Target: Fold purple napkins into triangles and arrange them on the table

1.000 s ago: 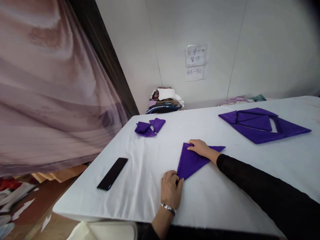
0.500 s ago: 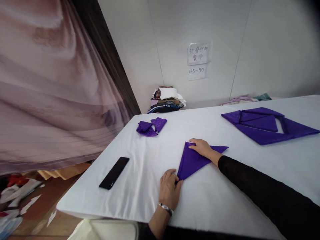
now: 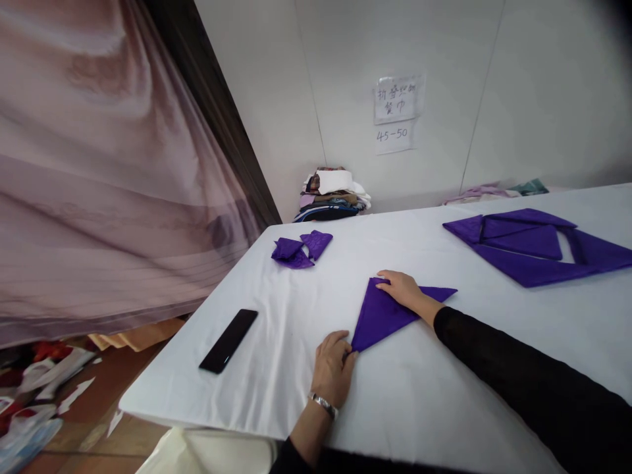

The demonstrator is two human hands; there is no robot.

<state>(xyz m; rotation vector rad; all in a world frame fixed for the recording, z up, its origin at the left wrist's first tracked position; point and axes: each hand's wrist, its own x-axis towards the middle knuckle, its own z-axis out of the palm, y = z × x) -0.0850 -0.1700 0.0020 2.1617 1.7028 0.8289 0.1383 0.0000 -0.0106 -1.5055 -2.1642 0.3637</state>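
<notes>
A purple cloth napkin (image 3: pixel 388 319), folded to a triangle, lies flat on the white-covered table. Its near corner is pinched between the thumb and fingers of my left hand (image 3: pixel 332 370), which wears a silver bracelet on the wrist. At the far left corner, my right hand (image 3: pixel 401 288) grips the napkin's edge with curled fingers and covers part of it. The napkin's third point sticks out to the right beyond my right wrist.
Folded purple pieces (image 3: pixel 301 250) sit at the back left. A larger purple arrangement (image 3: pixel 523 270) lies at the right. A black phone (image 3: pixel 228 341) rests near the left edge. Behind the table are stacked clothes (image 3: pixel 333 195); a pink curtain (image 3: pixel 99 164) hangs left.
Both hands keep nearly the same hold on the napkin's corners. The whole view has shifted slightly; the napkin and the other things otherwise look unmoved.
</notes>
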